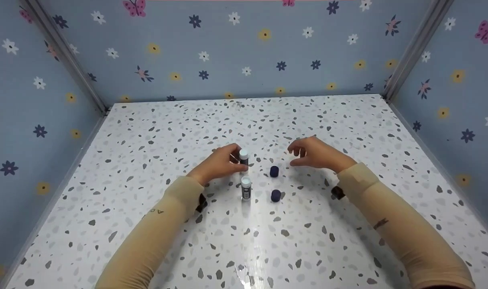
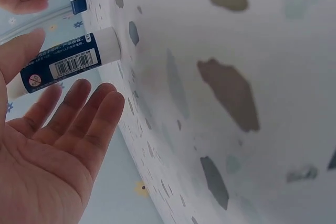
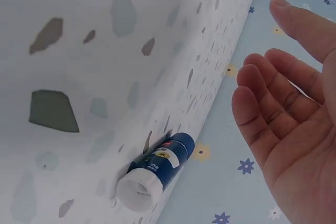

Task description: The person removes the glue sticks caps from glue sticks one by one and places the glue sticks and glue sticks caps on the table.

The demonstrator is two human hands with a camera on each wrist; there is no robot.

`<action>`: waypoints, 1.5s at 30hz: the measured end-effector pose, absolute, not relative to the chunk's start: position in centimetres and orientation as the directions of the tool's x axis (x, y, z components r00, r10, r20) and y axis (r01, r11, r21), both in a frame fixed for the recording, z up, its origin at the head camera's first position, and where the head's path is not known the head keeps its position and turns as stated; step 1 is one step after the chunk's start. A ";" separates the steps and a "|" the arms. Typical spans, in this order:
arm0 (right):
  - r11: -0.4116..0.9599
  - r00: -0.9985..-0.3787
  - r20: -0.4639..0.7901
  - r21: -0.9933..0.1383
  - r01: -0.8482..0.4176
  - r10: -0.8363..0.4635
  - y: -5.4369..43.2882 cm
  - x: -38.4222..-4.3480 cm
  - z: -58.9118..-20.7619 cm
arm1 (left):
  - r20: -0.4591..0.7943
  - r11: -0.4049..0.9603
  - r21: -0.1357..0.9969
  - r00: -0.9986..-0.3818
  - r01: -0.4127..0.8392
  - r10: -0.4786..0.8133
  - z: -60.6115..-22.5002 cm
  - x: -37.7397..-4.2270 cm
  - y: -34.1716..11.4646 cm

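Note:
My left hand (image 1: 222, 160) is around a glue stick (image 1: 244, 157) that stands upright with its white end up; in the left wrist view the thumb overlaps the dark blue barcode label (image 2: 68, 62), while the fingers (image 2: 79, 114) stay straight and spread. Nearer to me stands a second white-topped glue stick (image 1: 246, 188). Two dark blue caps, a far cap (image 1: 274, 171) and a near cap (image 1: 275, 196), sit to the right of the sticks. Over the table at right hovers my right hand (image 1: 318, 153), empty, fingers loosely bent. Below it in its wrist view is a blue-and-white glue stick (image 3: 160, 169).
The speckled white tabletop (image 1: 179, 124) extends around both hands. A flower-patterned blue back wall (image 1: 244, 48) rises at its far edge, with similar side walls, a left wall (image 1: 27, 120) and a right wall (image 1: 460, 100).

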State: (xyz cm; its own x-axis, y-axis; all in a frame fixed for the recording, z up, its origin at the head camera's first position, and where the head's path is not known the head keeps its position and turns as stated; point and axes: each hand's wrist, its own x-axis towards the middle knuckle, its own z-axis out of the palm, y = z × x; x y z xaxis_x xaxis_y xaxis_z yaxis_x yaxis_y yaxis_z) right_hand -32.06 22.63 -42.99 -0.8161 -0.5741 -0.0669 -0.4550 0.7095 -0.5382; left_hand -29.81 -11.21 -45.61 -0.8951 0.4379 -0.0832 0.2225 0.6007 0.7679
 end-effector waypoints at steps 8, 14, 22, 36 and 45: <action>0.722 -0.837 -0.044 -0.531 -0.444 -0.546 23.1 -32.2 -42.3 | -0.065 0.591 0.768 -0.890 0.245 0.452 -45.1 -29.8 -11.6; 0.734 -0.864 -0.028 -0.542 -0.409 -0.502 23.2 -32.3 -41.9 | -0.068 0.590 0.769 -0.886 0.246 0.458 -44.9 -29.7 -11.8; 0.784 -0.903 -0.041 -0.515 -0.348 -0.428 23.5 -32.9 -41.6 | -0.043 0.582 0.767 -0.883 0.271 0.468 -44.5 -29.7 -12.3; 0.835 -0.936 -0.032 -0.463 -0.298 -0.351 24.6 -34.2 -41.6 | -0.036 0.569 0.777 -0.885 0.267 0.465 -43.7 -29.6 -13.0; 0.886 -0.963 -0.071 -0.415 -0.208 -0.259 25.0 -35.0 -41.6 | -0.015 0.547 0.792 -0.886 0.272 0.463 -43.1 -29.6 -13.6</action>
State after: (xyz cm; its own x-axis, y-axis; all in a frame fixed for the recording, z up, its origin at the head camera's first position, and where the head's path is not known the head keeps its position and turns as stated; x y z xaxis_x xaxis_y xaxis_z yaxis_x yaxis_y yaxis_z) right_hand -34.96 25.02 -41.63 -0.9632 -0.2591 -0.0712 -0.2076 0.8859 -0.4149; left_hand -29.57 -13.60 -43.14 -0.8861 0.4633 -0.0150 0.2724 0.5467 0.7918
